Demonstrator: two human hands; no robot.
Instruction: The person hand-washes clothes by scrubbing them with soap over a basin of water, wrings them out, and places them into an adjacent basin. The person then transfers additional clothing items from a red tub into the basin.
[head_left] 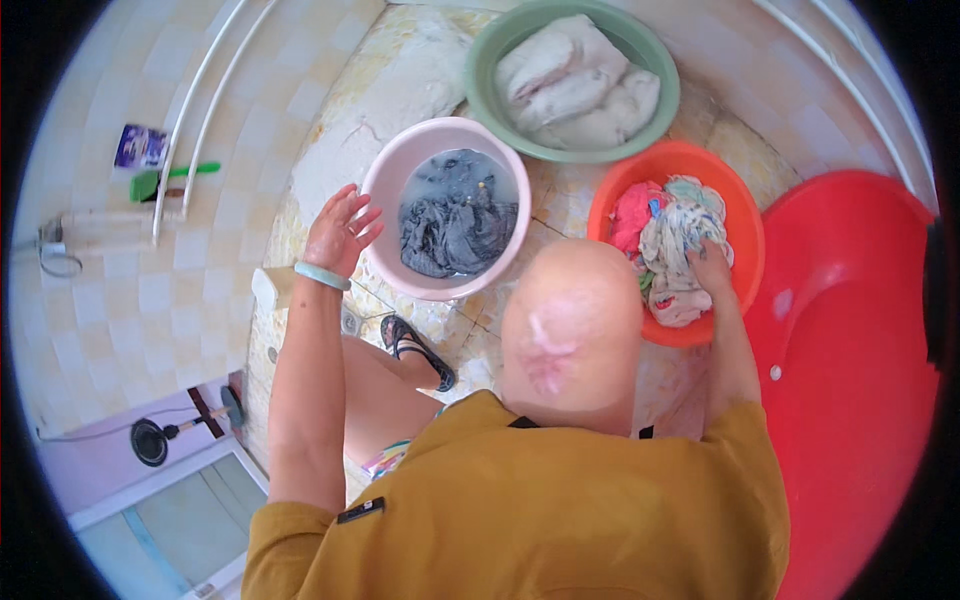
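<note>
My left hand (343, 232) hangs in the air by the left rim of a pale pink basin (375, 190), palm partly turned up, fingers apart and holding nothing. A light bangle (322, 276) circles that wrist. Cloudy water and dark grey clothing (455, 228) fill the pink basin. Over to the right, my right hand (710, 268) is down inside an orange basin (745, 220), its fingers curled on a pale patterned garment (680, 240). A pink-red cloth (635, 212) lies beside that garment. The fingertips are partly lost in the folds.
A green basin (482, 80) with bulky white fabric (575, 75) stands at the back. Along the right side is a large red tub (850, 400). White pipes (190, 120) and a green brush (150, 185) are by the tiled left wall. My bent knee (570, 330) rises between both arms.
</note>
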